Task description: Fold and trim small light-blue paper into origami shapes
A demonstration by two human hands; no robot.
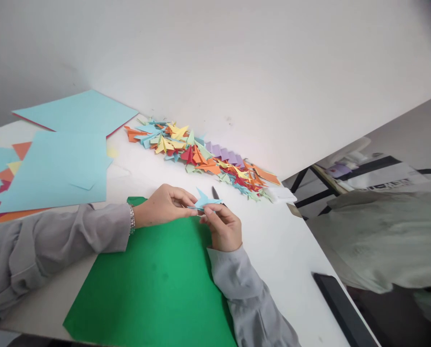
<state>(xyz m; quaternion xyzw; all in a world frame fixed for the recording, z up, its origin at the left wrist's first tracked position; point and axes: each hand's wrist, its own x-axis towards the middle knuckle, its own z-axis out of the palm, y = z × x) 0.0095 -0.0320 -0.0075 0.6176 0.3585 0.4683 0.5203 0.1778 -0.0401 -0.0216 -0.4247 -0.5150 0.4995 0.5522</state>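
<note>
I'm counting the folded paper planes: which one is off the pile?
The light blue paper plane, held between the fingertips of the left hand and right hand; the others lie in the multicoloured pile beyond.

Mat (pixel 157 289) on table (pixel 273 250); folded piece (pixel 202 198) above mat's far edge (between left hand (pixel 164 206) and right hand (pixel 225 229)). Heap (pixel 201 159) behind, near wall (pixel 254 72). Sheets (pixel 63 168) left.

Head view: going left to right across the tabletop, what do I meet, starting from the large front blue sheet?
Large blue sheet → bracelet → left hand → folded blue paper → right hand → white object → dark flat device.
</note>
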